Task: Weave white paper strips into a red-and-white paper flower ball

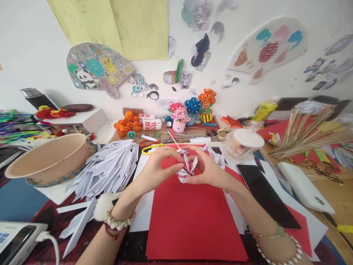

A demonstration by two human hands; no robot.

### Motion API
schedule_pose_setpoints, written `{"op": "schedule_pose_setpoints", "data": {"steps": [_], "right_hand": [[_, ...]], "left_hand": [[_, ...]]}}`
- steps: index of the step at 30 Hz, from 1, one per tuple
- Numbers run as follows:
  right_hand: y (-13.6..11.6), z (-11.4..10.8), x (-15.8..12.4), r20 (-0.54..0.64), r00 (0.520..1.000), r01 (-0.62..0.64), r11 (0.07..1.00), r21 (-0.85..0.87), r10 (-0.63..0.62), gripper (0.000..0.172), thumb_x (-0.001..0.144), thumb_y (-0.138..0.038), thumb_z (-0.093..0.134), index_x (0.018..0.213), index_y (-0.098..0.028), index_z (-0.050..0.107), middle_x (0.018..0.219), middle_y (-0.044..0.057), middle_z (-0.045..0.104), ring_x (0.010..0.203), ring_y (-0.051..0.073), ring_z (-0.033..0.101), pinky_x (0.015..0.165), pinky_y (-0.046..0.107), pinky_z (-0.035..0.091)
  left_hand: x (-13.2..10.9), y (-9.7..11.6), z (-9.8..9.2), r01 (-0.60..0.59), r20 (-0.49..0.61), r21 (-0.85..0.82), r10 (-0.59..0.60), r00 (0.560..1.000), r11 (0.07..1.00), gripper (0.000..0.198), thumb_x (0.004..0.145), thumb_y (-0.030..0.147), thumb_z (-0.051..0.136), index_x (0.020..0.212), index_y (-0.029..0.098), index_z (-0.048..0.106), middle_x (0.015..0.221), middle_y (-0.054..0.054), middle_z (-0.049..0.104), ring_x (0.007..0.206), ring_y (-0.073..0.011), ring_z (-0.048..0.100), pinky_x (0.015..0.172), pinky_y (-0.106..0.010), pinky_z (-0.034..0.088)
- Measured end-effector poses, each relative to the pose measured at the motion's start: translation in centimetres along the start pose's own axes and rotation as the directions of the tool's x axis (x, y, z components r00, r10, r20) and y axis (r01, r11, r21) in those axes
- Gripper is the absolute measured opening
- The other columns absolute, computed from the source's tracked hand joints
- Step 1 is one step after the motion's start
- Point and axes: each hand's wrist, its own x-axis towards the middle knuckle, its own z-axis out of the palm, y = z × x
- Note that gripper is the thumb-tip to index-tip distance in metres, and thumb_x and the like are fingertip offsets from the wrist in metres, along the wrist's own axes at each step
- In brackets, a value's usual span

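Wall: two fan-shaped boards are fixed to the white wall point(26, 55), a left board point(97, 70) and a right board point(271, 51).
Flower pots: three are lined up at the far side: a pink pot point(179, 126), a blue-flowered pot point(193, 108) and a striped pot point(207, 116).
Sides: one bowl point(52, 156) and a pile of folded strips point(106, 171), too overlapped to be counted, are seen left; one black slab point(266, 193) and one lidded cup point(246, 139) right.
Red sheet: its near edge point(197, 258) is fully seen; a broad bare stretch is left nearer than the hands.
Paper piece: one folded white-and-red piece point(186, 167) is held above the sheet's far part.
Axis: its thin stick point(173, 139) is pointed far and left, slanted.
Left hand point(162, 165): paper is pinched narrowly between thumb and fingertips.
Right hand point(206, 167): paper is cupped, thumb on the near side.
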Motion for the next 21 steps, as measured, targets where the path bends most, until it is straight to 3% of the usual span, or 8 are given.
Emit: {"op": "schedule_pose_setpoints", "data": {"steps": [5, 10, 21], "right_hand": [[0.4, -0.6, 0.0, 0.064, 0.997, -0.042, 0.997, 0.063, 0.038, 0.081, 0.066, -0.028, 0.090, 0.135, -0.032, 0.049, 0.101, 0.002, 0.069, 0.092, 0.023, 0.069, 0.085, 0.041, 0.057], [0.7, -0.9, 0.2, 0.027, 0.999, 0.019, 0.999, 0.044, -0.020, 0.066, 0.065, -0.029, 0.090, 0.124, -0.028, 0.060, 0.114, 0.006, 0.069, 0.100, 0.024, 0.068, 0.090, 0.042, 0.056], [-0.2, -0.4, -0.1, 0.004, 0.998, 0.065, 0.998, 0.008, -0.065, 0.067, 0.066, -0.026, 0.090, 0.125, -0.027, 0.058, 0.104, 0.004, 0.069, 0.096, 0.024, 0.068, 0.088, 0.042, 0.055]], "left_hand": [[-0.3, -0.2, -0.6, -0.017, 0.064, 0.017, 0.015, 0.998, 1.000, 0.009, 0.083, 0.030, 0.072, 0.085, 0.023, 0.067, 0.093, -0.003, 0.071, 0.089, -0.0208, 0.060, 0.086, -0.034, 0.044], [-0.3, -0.1, -0.2, 0.077, 0.092, 0.003, -0.077, 0.993, 0.997, 0.012, 0.083, 0.033, 0.071, 0.080, 0.022, 0.067, 0.087, -0.001, 0.072, 0.081, -0.0185, 0.058, 0.075, -0.031, 0.040], [-0.3, -0.2, 0.6, 0.203, 0.083, -0.127, -0.194, 0.978, 0.971, 0.022, 0.077, 0.039, 0.076, 0.073, 0.020, 0.066, 0.075, 0.001, 0.063, 0.067, -0.0138, 0.048, 0.065, -0.029, 0.035]]}}
